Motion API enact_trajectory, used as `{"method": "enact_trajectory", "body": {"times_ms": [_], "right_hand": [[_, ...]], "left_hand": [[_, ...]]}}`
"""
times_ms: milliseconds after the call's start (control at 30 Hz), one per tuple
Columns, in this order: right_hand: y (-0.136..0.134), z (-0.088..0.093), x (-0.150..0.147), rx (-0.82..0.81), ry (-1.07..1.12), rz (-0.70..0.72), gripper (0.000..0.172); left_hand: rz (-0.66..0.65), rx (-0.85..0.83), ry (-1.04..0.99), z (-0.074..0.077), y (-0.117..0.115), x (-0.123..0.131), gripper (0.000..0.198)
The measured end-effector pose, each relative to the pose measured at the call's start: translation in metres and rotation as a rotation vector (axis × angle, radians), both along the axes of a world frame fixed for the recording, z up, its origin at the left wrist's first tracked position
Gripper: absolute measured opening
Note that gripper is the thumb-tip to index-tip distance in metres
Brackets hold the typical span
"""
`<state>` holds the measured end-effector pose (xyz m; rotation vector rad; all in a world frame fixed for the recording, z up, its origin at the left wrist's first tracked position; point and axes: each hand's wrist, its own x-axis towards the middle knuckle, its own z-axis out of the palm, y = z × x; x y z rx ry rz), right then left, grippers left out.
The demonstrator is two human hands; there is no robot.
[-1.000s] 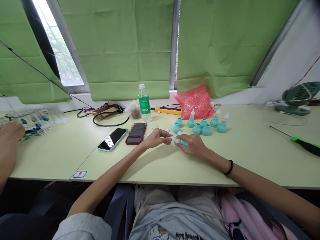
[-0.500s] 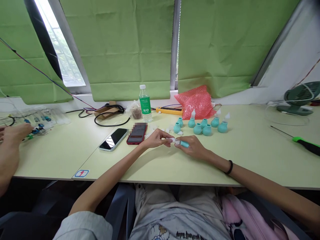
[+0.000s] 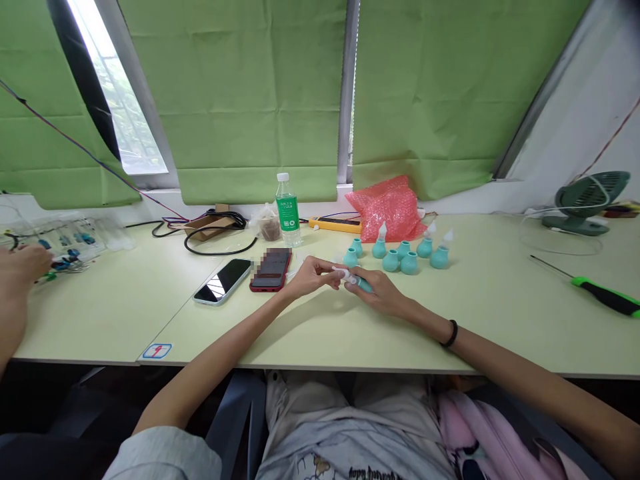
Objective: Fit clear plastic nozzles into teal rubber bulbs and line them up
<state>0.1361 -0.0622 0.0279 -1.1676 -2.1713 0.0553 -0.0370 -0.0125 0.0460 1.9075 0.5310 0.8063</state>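
Observation:
My left hand [image 3: 309, 279] pinches a white nozzle tip [image 3: 341, 272] between thumb and fingers. Closed around a teal rubber bulb [image 3: 365, 285] is my right hand [image 3: 384, 293], and the nozzle points left, meeting the bulb's neck; how far it is seated I cannot tell. Behind the hands stand several more teal bulbs. Some have bare open necks, like this bulb [image 3: 409, 263]; others carry a translucent white nozzle, like this bulb [image 3: 439, 257]. Small white pieces [image 3: 299, 261] lie partly hidden behind my left hand.
Left of my hands lie a red-cased phone [image 3: 271, 270] and a white phone [image 3: 223, 281]. Farther back are a water bottle [image 3: 288, 212] and red bubble wrap [image 3: 387, 210]. A screwdriver [image 3: 600, 293] and fan [image 3: 585, 200] are right. Another person's hand [image 3: 23, 270] works at far left.
The view has shifted slightly. Both hands keep their hold on the bulb and nozzle, with the fingers and the nozzle's angle slightly changed.

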Motion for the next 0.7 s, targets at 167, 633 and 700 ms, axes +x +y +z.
{"method": "enact_trajectory", "body": {"times_ms": [167,633,700], "right_hand": [[0.018,0.025,0.011,0.206,0.104,-0.05,0.021],[0.1,0.023,0.066,0.088,0.032,-0.478,0.026],[0.104,0.021,0.067,0.057,-0.03,-0.535,0.026]], "left_hand": [[0.058,0.022,-0.056,0.001,0.001,0.004,0.046],[0.36,0.783,0.719,-0.034,0.011,0.01,0.032],[0.358,0.776,0.697,-0.035,0.014,0.01,0.027]]}}
